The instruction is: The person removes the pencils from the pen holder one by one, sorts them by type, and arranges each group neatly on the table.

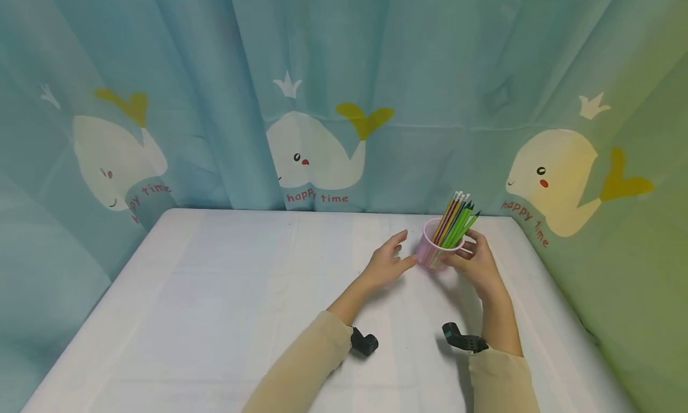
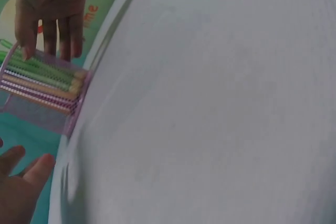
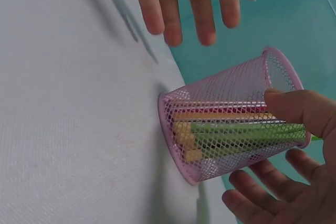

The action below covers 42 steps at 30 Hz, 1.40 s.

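Clearly, the cup (image 1: 432, 258) is the weak point: it's a pink mesh one near the far right edge of the table (image 1: 242, 293), bunched with pencils (image 1: 459, 225) that rise well above its rim and lean to the right. The right hand (image 1: 478, 267) has it in a loose curl, thumb at the near wall by the rim and fingers curved round the other side; how firmly they press, I can't tell. The left hand (image 1: 384, 264) is held wide, fingers apart and holding nothing, its thumb just beside the cup; the right wrist view shows a gap between its fingers and the mesh. With the hold so high and one-sided, a sideways push could tip the cup, I'd judge, since the tall pencils make it top-heavy. Should it lean far, they could slide out over the rim, perhaps off the table's far edge towards the curtain (image 1: 457, 102). If the left thumb nudged the wall before the right hand had a firm grip, the cup might turn or skid. A careless finger could also catch the upturned points.
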Each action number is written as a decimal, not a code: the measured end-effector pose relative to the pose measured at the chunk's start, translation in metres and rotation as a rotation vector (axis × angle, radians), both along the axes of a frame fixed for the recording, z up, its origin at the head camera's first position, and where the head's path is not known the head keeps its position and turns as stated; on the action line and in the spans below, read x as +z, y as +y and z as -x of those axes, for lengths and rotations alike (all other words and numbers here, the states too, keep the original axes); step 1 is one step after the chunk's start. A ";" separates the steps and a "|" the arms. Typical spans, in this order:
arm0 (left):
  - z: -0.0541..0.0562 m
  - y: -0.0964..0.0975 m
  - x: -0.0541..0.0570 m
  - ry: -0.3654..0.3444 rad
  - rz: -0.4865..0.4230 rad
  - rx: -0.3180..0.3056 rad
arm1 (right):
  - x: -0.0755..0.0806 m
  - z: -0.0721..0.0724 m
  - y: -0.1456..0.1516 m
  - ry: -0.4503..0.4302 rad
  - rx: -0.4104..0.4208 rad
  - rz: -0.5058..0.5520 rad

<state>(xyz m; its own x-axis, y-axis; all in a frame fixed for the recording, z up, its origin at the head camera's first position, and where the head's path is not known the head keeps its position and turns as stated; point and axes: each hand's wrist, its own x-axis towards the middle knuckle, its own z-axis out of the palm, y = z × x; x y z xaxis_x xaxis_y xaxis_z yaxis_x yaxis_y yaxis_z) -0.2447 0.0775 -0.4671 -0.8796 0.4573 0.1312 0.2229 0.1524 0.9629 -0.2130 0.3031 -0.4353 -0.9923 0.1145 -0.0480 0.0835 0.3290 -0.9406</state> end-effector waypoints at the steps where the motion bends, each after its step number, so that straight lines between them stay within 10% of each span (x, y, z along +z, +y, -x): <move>1: -0.001 0.002 0.000 0.005 0.002 -0.004 | -0.002 0.000 0.000 0.005 -0.002 -0.006; 12: -0.008 0.012 -0.002 0.008 0.055 -0.067 | -0.008 0.001 -0.005 -0.002 -0.017 -0.011; 42: -0.015 -0.043 -0.003 0.056 0.049 -0.049 | -0.011 0.005 -0.033 0.063 0.230 0.049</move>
